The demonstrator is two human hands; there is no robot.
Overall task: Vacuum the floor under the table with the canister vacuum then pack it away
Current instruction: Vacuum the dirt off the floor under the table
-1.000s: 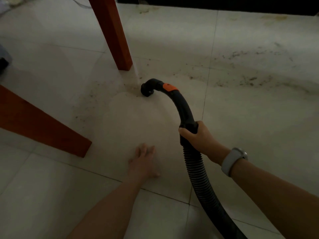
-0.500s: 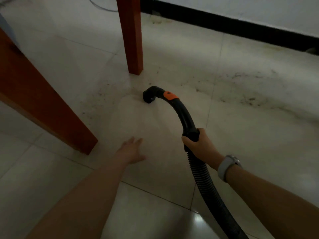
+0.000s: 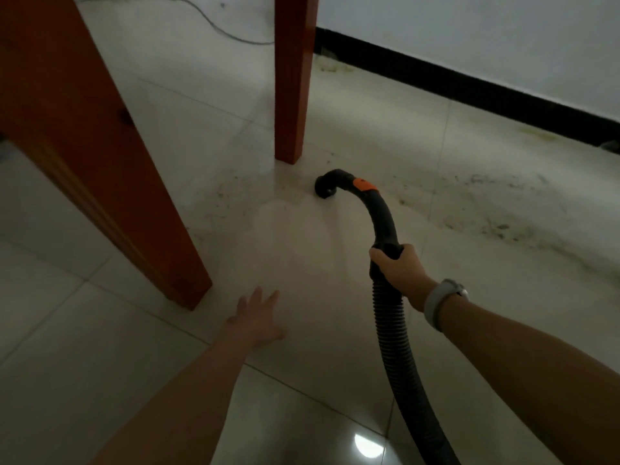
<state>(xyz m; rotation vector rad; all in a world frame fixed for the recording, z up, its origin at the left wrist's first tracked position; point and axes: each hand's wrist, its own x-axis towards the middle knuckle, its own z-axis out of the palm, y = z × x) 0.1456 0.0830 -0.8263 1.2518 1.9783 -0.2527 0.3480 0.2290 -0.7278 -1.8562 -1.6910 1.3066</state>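
My right hand (image 3: 401, 268) grips the black vacuum hose handle (image 3: 382, 216) where the curved rigid part meets the ribbed hose (image 3: 399, 350). An orange button (image 3: 365, 184) sits near the bend. The open nozzle end (image 3: 324, 189) rests on the pale tiled floor (image 3: 302, 250), just right of the far red-brown table leg (image 3: 291, 78). My left hand (image 3: 256, 318) hovers over the floor with fingers spread, holding nothing, near the foot of the near table leg (image 3: 100, 162). The canister itself is out of view.
Dust and dark specks (image 3: 486, 216) streak the tiles right of the nozzle and toward the wall. A black skirting board (image 3: 469, 92) runs under the white wall at the back right. A thin grey cable (image 3: 214, 26) lies on the floor behind the legs.
My left hand has lifted off the floor and drawn back toward me. The view has tilted up, showing the wall and more of both table legs. The nozzle stays by the far leg.
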